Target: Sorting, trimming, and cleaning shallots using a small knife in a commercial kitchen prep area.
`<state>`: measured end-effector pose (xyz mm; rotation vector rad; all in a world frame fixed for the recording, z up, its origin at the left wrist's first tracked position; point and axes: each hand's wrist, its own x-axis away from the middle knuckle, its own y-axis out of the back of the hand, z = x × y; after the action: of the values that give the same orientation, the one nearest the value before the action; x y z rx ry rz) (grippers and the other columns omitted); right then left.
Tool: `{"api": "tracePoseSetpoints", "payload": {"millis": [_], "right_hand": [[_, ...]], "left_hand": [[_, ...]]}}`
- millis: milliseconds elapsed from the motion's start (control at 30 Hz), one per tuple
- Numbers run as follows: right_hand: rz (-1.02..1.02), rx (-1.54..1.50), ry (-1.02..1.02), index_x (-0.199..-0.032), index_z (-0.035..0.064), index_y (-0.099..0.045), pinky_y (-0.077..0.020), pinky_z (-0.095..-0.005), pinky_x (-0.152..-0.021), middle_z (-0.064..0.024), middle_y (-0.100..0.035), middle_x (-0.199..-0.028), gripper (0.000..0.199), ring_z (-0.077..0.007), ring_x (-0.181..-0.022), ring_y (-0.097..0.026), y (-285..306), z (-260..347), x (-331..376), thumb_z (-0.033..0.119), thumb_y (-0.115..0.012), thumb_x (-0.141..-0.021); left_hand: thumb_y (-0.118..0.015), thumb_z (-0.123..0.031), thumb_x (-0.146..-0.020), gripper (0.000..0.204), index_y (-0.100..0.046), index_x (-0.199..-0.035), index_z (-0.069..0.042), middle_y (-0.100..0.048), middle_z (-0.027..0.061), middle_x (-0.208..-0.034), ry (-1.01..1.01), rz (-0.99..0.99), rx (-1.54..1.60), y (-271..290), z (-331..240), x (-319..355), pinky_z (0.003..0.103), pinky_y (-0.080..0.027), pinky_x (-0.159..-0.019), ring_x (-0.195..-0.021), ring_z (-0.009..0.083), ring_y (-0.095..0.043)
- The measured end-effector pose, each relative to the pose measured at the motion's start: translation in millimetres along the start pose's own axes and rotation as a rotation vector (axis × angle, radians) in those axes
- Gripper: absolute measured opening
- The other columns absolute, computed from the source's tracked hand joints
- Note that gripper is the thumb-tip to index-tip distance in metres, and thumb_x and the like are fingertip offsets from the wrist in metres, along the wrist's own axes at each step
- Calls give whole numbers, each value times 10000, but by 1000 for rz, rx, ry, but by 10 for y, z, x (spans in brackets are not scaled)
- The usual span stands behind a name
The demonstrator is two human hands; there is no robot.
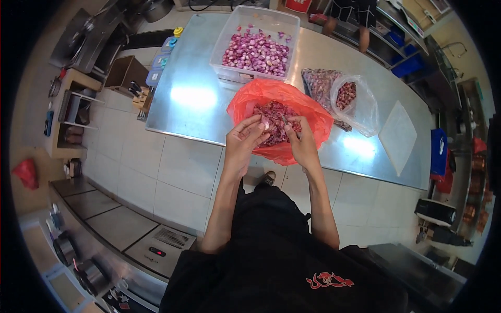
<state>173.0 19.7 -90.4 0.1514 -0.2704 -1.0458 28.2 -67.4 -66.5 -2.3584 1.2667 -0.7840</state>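
My left hand [245, 136] pinches a small pale shallot [266, 125] above an open red plastic bag [308, 96]. Close beside it, my right hand [302, 141] is closed on a small knife [285, 120], of which only a short dark part shows between the fingers. Dark red shallot skins [275, 110] fill the bag beneath both hands. Behind the bag, a clear plastic tub [219, 55] holds a heap of peeled purple-white shallots [258, 52]. To the right lies a clear bag [368, 112] with unpeeled shallots [346, 96] inside.
The steel table [193, 68] carries all of this, its near edge just in front of me. A white cutting board [398, 136] lies at its right end. A knife block [141, 98] stands off the left end. Across the table another person's legs [363, 36] show.
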Motion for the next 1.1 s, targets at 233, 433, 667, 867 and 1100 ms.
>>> {"api": "tracePoseSetpoints", "payload": {"millis": [233,433,667,867,1100], "right_hand": [[152,231,144,-1359,79,-453,-397,-361,-996,-245,-553,-1241,395,-310,-1194,-529,111,-132,21,174,-440,-975],[107,34,36,-1422,108,-387,-384,-360,-1015,-229,-533,-1289,447,-284,-1232,-502,140,37,105,194,-436,-986],[328,-190,-333,-1413,90,-404,-396,-336,-991,-158,-464,-1380,441,-196,-1205,-481,231,795,282,186,-463,-987],[373,15,113,-1381,62,-444,-383,-316,-1000,-93,-534,-1321,430,-170,-1170,-493,211,762,207,227,-484,-986],[340,-32,81,-1357,53,-469,-450,-272,-865,-78,-603,-1141,411,-138,-978,-572,75,843,314,218,-495,-982]], "left_hand": [[-611,-98,-919,313,-558,-1197,38,-647,86,-1009,-45,-50,0,-69,154,128,270,-531,-833,-891,139,-630],[-608,-104,-924,276,-578,-1163,31,-644,82,-1000,-55,-75,31,-139,109,129,258,-530,-830,-888,130,-626],[-619,-105,-917,255,-593,-1129,33,-639,92,-1022,-32,5,-12,-103,-29,45,253,-536,-835,-901,124,-624],[-616,-98,-918,229,-609,-1110,26,-648,85,-1000,-105,82,-132,-119,-179,38,257,-541,-819,-896,121,-624],[-619,-127,-920,245,-592,-1108,28,-634,67,-986,-170,49,-62,-60,-149,24,262,-539,-789,-880,110,-604]]}}
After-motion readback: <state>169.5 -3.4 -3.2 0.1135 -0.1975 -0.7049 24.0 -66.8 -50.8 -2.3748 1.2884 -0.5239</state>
